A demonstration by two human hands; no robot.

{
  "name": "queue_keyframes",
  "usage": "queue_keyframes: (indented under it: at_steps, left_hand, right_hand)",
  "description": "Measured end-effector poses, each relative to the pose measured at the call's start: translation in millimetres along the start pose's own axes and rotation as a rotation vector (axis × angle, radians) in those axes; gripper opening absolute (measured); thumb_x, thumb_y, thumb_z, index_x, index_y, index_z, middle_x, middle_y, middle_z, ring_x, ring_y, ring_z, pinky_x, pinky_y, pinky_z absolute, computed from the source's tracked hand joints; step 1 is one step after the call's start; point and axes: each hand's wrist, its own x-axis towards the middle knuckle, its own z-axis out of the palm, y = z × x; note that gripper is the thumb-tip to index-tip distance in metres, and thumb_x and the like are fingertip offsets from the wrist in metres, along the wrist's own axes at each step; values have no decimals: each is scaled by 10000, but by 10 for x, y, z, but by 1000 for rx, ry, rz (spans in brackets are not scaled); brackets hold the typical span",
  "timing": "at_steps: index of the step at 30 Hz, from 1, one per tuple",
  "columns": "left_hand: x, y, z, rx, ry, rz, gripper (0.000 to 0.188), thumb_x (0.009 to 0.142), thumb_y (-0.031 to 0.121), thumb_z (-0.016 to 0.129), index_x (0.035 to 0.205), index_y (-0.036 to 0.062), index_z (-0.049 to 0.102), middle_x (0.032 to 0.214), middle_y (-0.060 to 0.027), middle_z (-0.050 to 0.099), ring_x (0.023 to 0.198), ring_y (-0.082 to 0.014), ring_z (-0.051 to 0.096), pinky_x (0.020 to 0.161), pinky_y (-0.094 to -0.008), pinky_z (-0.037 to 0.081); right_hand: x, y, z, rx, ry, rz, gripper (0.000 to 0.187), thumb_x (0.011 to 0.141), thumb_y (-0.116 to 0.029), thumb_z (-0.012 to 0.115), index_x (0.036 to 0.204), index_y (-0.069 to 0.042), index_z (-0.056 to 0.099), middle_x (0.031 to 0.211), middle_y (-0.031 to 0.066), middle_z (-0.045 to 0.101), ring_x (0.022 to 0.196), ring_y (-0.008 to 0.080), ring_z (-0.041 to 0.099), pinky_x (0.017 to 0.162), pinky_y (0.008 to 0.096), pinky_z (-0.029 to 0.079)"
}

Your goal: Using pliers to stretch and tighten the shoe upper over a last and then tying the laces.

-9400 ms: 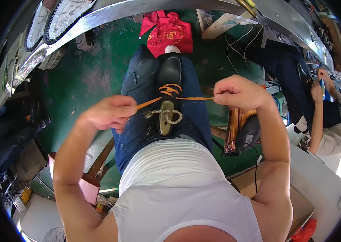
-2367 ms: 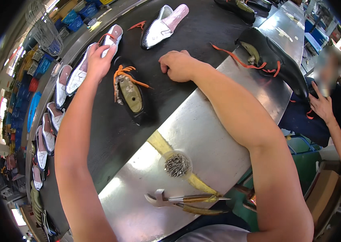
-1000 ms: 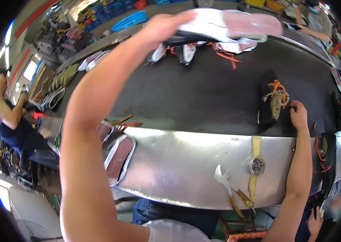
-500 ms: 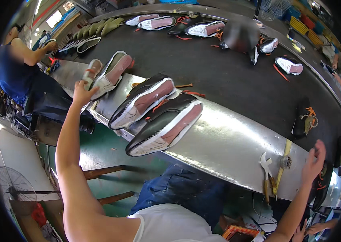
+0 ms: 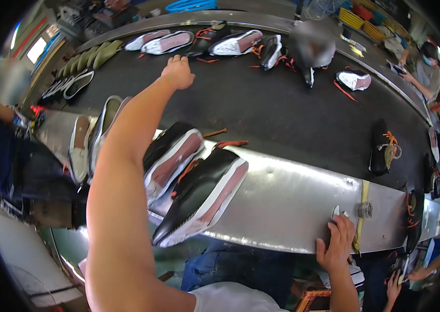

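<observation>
My left hand (image 5: pixel 179 72) reaches across the dark belt, with no object visible in it. Its slightly parted fingers are foreshortened, just short of a white shoe upper with a pink underside (image 5: pixel 169 43). At the near metal ledge (image 5: pixel 282 200), my right hand (image 5: pixel 338 242) lies with fingers stretched over a hand tool like pincers (image 5: pixel 336 211); only the pale head shows past the fingertips. Two black shoe uppers lie tilted on the ledge: the nearer one (image 5: pixel 199 192) in full view, the other (image 5: pixel 170 138) partly behind my left forearm. Light shoes (image 5: pixel 78 148) lie left of that arm.
More black-and-white shoes (image 5: pixel 236 43) line the belt's far side, beside olive shoes (image 5: pixel 95 54). A black shoe with orange lace (image 5: pixel 382 151) sits at right. A small round container (image 5: pixel 365 210) stands on the ledge. Co-workers are at the left, far right (image 5: pixel 421 78) and lower right.
My left hand has left the light shoes and swung right and away, over the belt. My right hand has come left and down onto the tool. The view has shifted.
</observation>
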Motion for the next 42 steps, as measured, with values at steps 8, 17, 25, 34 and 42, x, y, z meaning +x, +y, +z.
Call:
queue_keyframes:
  at_steps: [8,17,25,34,42]
  left_hand:
    - [1182,27,780,159,-7,-314,600,941,174,492,1505,90,305,1513,-217,341,1408,-393,347,1068,-531,412]
    - [1959,-1223,763,-165,59,16,684,909,270,663,1495,74,369,1356,-277,548,1215,-399,575,1029,-405,453]
    - [1615,166,530,-430,-179,-136,877,815,718,609,1411,80,535,1564,-296,258,1485,-348,222,1183,-490,199]
    - [1820,517,710,-9,-134,-20,1122,744,857,506,1305,-114,549,1269,-286,611,1241,-408,560,1051,-411,437]
    - [830,-47,-44,-825,-206,-319,855,767,647,733,1257,-40,600,1317,-162,581,1180,-283,571,964,-466,475]
  right_hand:
    - [-113,56,84,53,-54,40,374,760,-267,656,1015,-5,578,1178,204,575,1178,444,511,973,606,377]
    - [-98,47,98,131,-52,1,311,753,-260,638,961,-39,570,1116,181,598,1155,427,526,954,590,391]
    - [-4,-29,157,103,-27,15,285,747,-243,647,945,-49,579,1109,178,599,1137,422,537,905,572,422]
    - [31,-99,130,142,-16,-3,282,743,-216,651,945,-32,578,1104,189,598,1108,428,546,876,560,437]
    - [32,-145,220,147,-11,13,308,747,-191,665,995,-26,583,1165,180,594,1178,433,527,961,561,408]
